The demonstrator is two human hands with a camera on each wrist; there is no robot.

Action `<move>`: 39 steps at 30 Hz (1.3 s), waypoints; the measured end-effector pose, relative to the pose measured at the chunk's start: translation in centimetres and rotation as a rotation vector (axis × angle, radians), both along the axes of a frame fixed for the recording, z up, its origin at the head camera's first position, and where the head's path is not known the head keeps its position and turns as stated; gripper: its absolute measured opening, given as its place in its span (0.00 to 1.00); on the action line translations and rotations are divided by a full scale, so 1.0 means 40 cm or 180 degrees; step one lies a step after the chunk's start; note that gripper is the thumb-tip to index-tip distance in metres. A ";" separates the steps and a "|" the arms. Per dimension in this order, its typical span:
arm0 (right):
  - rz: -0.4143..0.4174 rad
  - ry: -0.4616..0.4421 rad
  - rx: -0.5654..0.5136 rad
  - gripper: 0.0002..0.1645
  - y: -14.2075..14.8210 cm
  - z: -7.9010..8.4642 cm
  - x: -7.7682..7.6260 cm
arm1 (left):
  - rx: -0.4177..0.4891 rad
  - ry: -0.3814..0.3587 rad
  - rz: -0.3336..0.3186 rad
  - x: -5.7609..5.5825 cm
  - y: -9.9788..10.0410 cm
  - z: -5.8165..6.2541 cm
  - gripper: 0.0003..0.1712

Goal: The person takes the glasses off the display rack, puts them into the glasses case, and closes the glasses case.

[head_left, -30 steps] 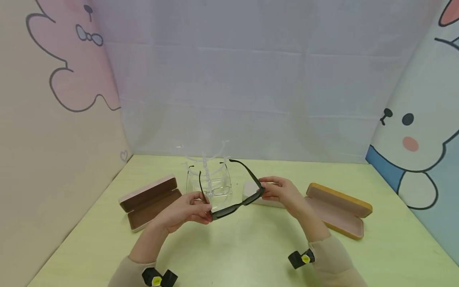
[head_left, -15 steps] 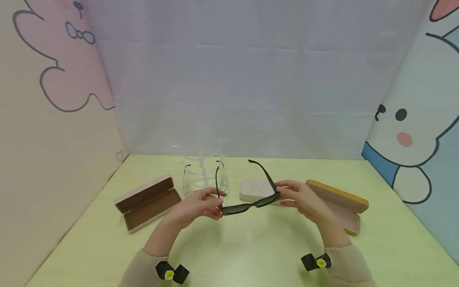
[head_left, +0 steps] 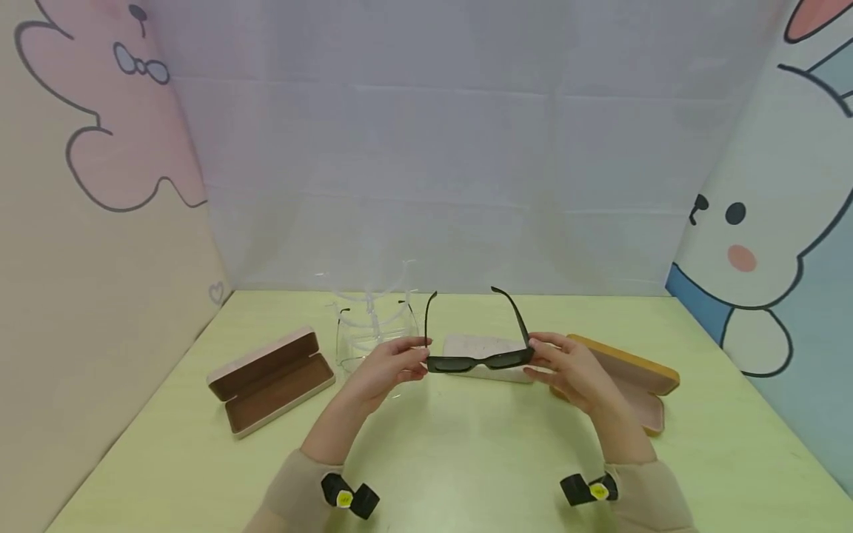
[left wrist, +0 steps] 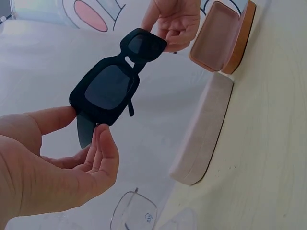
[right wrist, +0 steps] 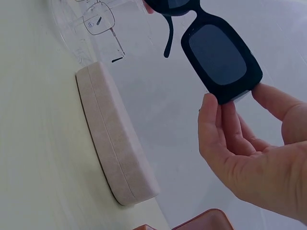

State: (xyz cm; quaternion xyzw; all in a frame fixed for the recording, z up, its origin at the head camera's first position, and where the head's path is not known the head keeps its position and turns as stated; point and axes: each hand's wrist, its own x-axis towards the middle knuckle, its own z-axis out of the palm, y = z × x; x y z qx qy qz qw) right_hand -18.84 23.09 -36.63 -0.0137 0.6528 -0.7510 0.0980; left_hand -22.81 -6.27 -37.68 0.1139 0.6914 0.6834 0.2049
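Black sunglasses (head_left: 476, 363) with dark lenses are held up over the table, temples unfolded and pointing away from me. My left hand (head_left: 389, 370) pinches the frame at its left corner between thumb and fingers. At the opposite corner, my right hand (head_left: 569, 370) pinches the frame the same way. Both grips show up close in the wrist views, where the sunglasses (left wrist: 110, 88) span between the two hands. Behind them lies a closed pale glasses case (right wrist: 115, 139), partly covered in the head view.
Left on the table is an open case (head_left: 273, 381) with brown lining. An open yellow case (head_left: 629, 377) sits at the right, partly behind my right hand. A clear display stand (head_left: 373, 318) bearing wire-framed eyeglasses (right wrist: 98, 18) stands behind my left hand.
Both hands have carried the sunglasses rightward and slightly up. The frame, tilted before, is now nearly level, with the temples pointing away. The grips stay on both corners.
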 end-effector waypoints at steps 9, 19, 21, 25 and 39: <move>-0.0292 -0.0125 -0.0365 0.24 -0.007 -0.002 -0.006 | 0.0561 -0.0369 0.0416 -0.029 0.044 0.003 0.23; -0.0569 0.0043 -0.0590 0.12 -0.019 -0.004 -0.011 | 0.0905 -0.0488 0.0708 -0.034 0.068 0.024 0.22; -0.0588 0.0068 -0.0534 0.14 -0.018 -0.004 -0.010 | 0.0873 -0.0478 0.0728 -0.033 0.067 0.025 0.22; -0.0603 0.0134 -0.0314 0.24 -0.017 -0.005 -0.010 | 0.0758 -0.0430 0.0691 -0.033 0.061 0.023 0.23; -0.0787 0.0449 0.0219 0.30 -0.029 -0.022 -0.017 | 0.0353 0.0154 0.0689 -0.037 0.054 0.012 0.22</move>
